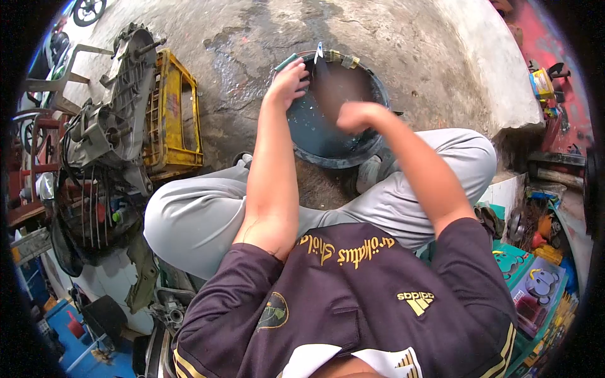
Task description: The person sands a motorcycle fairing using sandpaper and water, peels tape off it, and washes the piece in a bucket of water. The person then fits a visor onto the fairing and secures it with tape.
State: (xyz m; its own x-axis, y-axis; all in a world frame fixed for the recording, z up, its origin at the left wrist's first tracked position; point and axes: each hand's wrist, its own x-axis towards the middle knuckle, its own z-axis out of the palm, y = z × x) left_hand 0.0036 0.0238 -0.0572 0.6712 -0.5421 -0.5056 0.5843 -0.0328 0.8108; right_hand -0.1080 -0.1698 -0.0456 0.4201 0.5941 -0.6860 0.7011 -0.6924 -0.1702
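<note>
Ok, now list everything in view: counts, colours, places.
Tub: one, black, on floor by the feet
Liquid: one pool, dark, in tub
Strip: one, green, tub rim by left hand
Pointed thing: one, white and blue, far rim
Crate: one, yellow, left of tub
Casing: one, grey, left of crate
Chair: one, grey, far left
Wheel: one clear, black, top left
Can: one, yellow, right side
Boxes: at least two, green and grey, lower right
Clutter: uncounted, mixed, both sides
Floor: one, grey, around tub
Shirt: one, dark, bottom
Trousers: one pair, light grey, below tub
Shoes: two, greyish, near rim
Left hand: one, bare, left rim
Right hand: one, bare, blurred, over tub
</note>
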